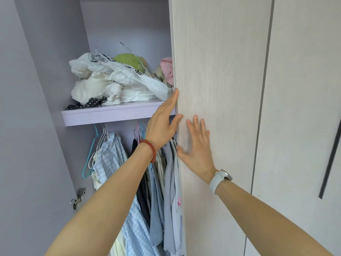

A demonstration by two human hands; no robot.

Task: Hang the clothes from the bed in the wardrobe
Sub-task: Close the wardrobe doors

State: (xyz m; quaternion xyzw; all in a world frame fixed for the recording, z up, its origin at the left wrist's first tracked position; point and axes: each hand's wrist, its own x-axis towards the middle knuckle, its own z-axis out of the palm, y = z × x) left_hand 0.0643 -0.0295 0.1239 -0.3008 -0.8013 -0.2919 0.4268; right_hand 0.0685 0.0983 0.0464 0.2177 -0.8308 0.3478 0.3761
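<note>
We have both hands on the wardrobe door, which we take as our landmark. Our left hand lies with straight fingers along the door's free edge, thumb touching its outer face; our right hand is spread flat and open against that face, just beside the edge. Neither hand holds a garment.

Left of the door, the wardrobe stands open. The hanging clothes crowd right up to the door's edge, with a blue checked shirt further left and spare hangers beside it. Above them, level with our left fingertips, the shelf carries a loose heap of white bags and linen. The bed and whatever clothes lie on it are out of view, so we cannot tell how many are left to hang.

We judge the main risk to be at that edge. If the door swings shut, our left fingers sit where they could be pinched, and the nearest grey garments could be caught in the gap. The heap overhangs close to the door's edge too; a brush from the door or our wrist might drag a bag down.
</note>
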